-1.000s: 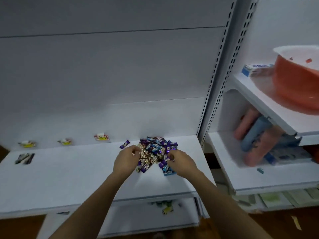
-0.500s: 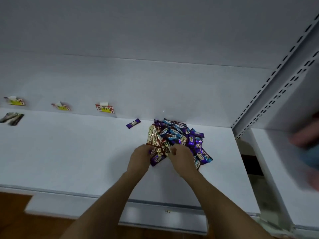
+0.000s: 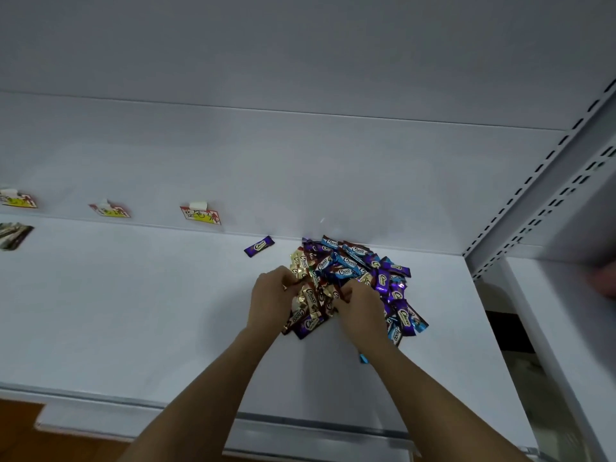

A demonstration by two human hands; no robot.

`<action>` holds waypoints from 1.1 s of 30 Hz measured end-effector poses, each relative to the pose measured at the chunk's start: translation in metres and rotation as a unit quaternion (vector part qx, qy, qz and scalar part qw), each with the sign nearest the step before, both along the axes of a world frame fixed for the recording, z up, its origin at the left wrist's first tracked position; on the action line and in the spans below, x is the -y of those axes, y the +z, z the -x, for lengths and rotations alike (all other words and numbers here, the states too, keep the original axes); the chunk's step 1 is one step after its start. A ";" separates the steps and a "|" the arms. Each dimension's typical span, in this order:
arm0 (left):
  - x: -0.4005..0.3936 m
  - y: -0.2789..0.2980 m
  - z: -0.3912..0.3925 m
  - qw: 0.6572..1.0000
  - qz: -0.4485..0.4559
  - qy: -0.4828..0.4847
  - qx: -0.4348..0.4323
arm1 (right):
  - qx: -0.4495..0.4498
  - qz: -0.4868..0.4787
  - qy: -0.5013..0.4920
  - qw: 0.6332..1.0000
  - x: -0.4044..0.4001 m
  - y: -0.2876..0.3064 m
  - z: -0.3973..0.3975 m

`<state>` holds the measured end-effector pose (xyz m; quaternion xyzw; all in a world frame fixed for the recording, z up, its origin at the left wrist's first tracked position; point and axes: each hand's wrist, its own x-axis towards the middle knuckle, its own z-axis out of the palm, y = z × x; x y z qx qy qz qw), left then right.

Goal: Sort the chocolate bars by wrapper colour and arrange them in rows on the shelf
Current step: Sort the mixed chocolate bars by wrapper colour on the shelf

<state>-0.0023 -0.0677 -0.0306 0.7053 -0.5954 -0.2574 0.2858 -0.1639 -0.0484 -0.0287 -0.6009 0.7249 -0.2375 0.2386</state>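
A heap of chocolate bars [image 3: 356, 271] in purple, blue, gold and dark red wrappers lies on the white shelf [image 3: 133, 311], toward its right end. One purple bar [image 3: 259, 246] lies alone just left of the heap, near the back wall. My left hand [image 3: 270, 300] rests on the heap's left side, fingers curled around gold bars. My right hand [image 3: 358, 310] is on the near middle of the heap, fingers closed among dark red and gold bars. Which bars each hand grips is partly hidden.
Three price tags [image 3: 201, 214] are stuck along the back wall. Dark wrapped bars [image 3: 13, 234] lie at the shelf's far left. A slotted upright [image 3: 546, 181] borders the shelf on the right, with a neighbouring shelf [image 3: 566, 328] beyond it.
The view has dropped and moved closer to the shelf. Both hands have pushed a little further into the heap, and the bowl and items on the right shelves have left the view.
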 end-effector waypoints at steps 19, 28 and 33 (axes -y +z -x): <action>0.033 -0.006 0.015 0.980 -0.100 0.077 -0.156 | 0.029 -0.018 -0.005 0.999 0.008 -0.017 -0.046; 0.017 0.037 -0.012 0.948 -0.084 0.150 -0.268 | 0.107 -0.034 -0.006 0.994 0.006 0.036 -0.034; -0.018 0.119 -0.030 0.910 -0.085 0.164 -0.372 | 0.231 -0.041 -0.020 0.972 -0.012 0.118 -0.025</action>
